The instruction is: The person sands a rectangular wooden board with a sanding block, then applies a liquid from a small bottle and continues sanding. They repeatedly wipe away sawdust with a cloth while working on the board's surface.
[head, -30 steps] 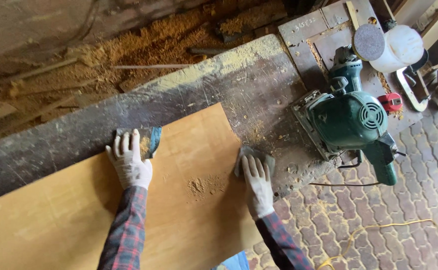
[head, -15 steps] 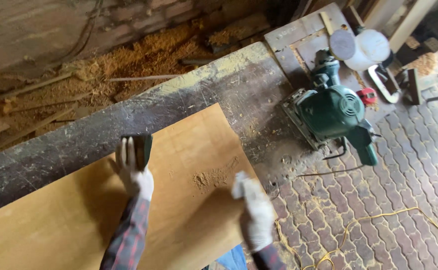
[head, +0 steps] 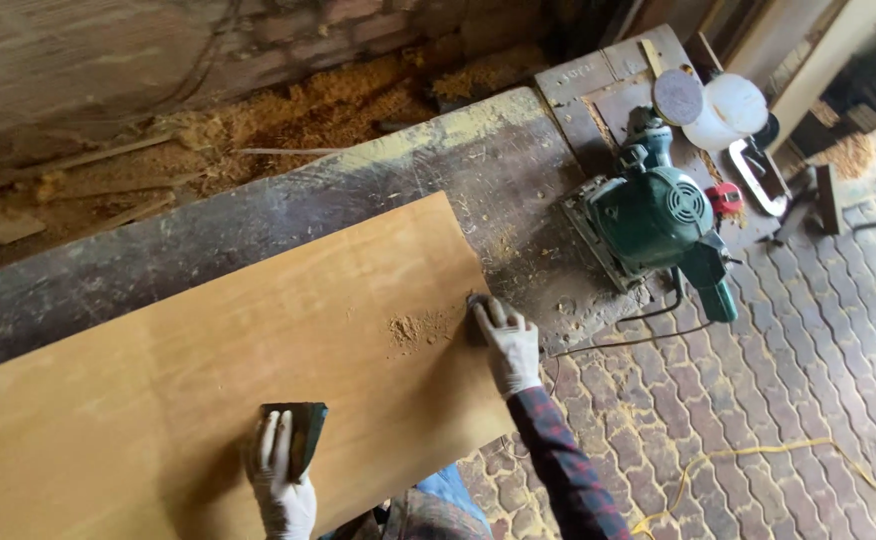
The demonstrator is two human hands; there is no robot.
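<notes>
Two gloved hands, left hand (head: 283,475) fingers gripping sanding block (head: 301,432), right hand (head: 506,340) flat on dusty plywood sheet (head: 208,370).

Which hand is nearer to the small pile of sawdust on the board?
Right. The right hand lies just right of the sawdust pile; the left hand is well below-left, at the board's near edge.

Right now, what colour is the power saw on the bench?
Dark green saw, clearest in the head view.
</notes>
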